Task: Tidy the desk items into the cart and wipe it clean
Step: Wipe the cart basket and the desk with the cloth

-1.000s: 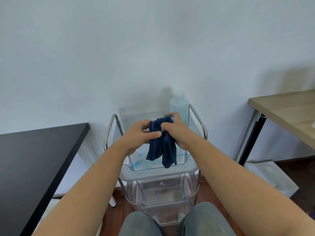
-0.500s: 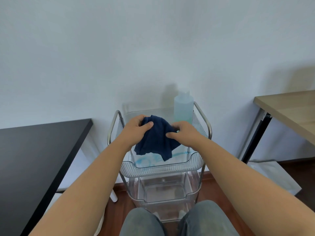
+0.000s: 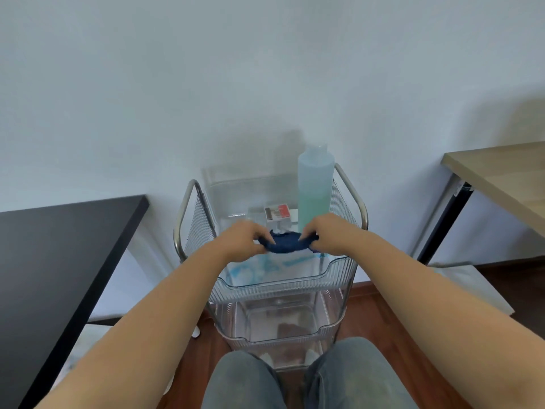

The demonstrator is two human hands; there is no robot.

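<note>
Lowered since before, dark blue cloth (image 3: 285,242) — gripped by both hands, left (image 3: 241,242), right (image 3: 331,236) — over cart (image 3: 283,278), box label (image 3: 276,213) unreadable

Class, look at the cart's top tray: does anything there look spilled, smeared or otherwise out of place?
Yes. Blue smears streak the clear floor of the cart's top tray, in front of the dark blue cloth held by both hands. They look like smudged marks or liquid; which, I cannot tell.

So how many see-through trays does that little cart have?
3 show: the top tray below the hands, a middle tray under it, and a bottom tray partly hidden behind the knees.
</note>
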